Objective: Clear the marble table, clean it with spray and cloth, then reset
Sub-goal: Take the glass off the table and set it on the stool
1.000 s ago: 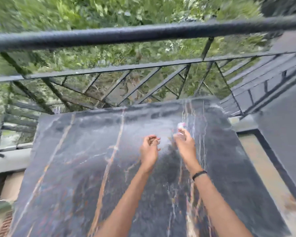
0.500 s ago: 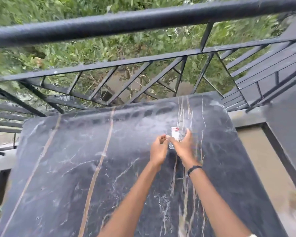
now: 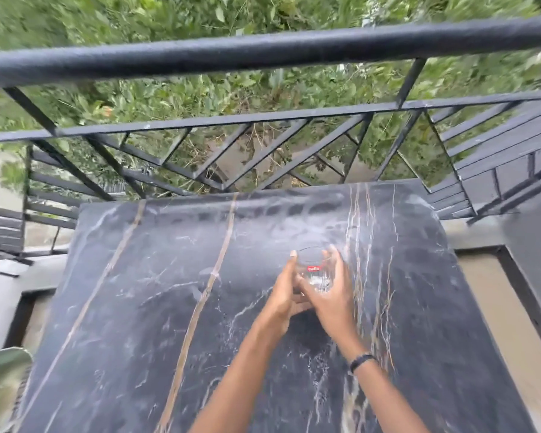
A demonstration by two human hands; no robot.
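A clear drinking glass (image 3: 316, 270) with a small red label stands upright over the dark marble table (image 3: 156, 292), right of its middle. My right hand (image 3: 333, 298) wraps its fingers and thumb round the glass from the right. My left hand (image 3: 283, 295) lies against the glass's left side with straight fingers, its fingertip up at the rim. The glass's base is hidden behind my hands, so whether it touches the tabletop is unclear.
A black metal railing (image 3: 263, 51) runs along the table's far edge, with green bushes below it. A dark wall (image 3: 534, 245) and beige floor (image 3: 497, 307) lie to the right. A green leaf (image 3: 0, 367) pokes in at the lower left.
Both hands have come together on the glass; the left hand, apart and curled a second ago, now lies along its side. The glass has turned from tilted to upright.
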